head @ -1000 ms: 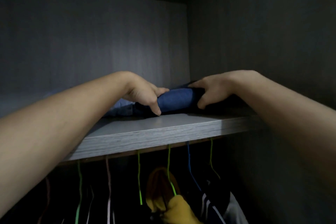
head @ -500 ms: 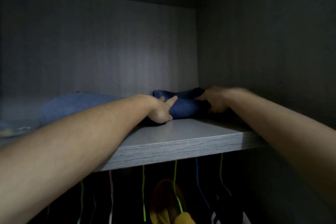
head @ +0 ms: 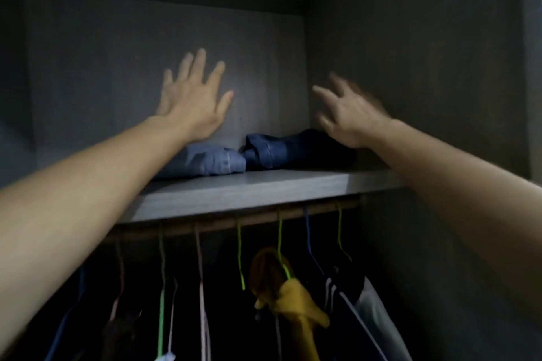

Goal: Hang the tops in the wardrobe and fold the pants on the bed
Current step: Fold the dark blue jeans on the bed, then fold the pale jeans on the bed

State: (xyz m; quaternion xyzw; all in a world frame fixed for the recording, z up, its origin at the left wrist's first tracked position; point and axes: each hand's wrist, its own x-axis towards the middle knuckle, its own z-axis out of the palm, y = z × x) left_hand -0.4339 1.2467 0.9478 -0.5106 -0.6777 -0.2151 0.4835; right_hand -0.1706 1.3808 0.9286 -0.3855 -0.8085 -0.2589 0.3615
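Note:
Two folded pairs of pants lie side by side on the grey wardrobe shelf (head: pixel 264 190): a lighter blue pair (head: pixel 211 160) on the left and a dark blue pair (head: pixel 290 149) on the right, near the corner. My left hand (head: pixel 190 105) is raised above the lighter pair with its fingers spread, holding nothing. My right hand (head: pixel 349 114), blurred by motion, hovers just above the dark pair with fingers spread and empty. Below the shelf, tops hang on the rail (head: pixel 234 221), among them a yellow top (head: pixel 290 296) and a dark striped top (head: pixel 349 293).
The wardrobe's right side wall (head: pixel 425 82) stands close to my right hand, the back panel (head: pixel 102 73) behind my left. Several thin wire hangers, green (head: pixel 240 258), pink (head: pixel 201 272) and blue (head: pixel 308 240), hang from the rail. The interior is dim.
Both hands have let go of the dark blue pants and lifted off them with fingers spread. The pants now lie on the shelf next to the lighter pair.

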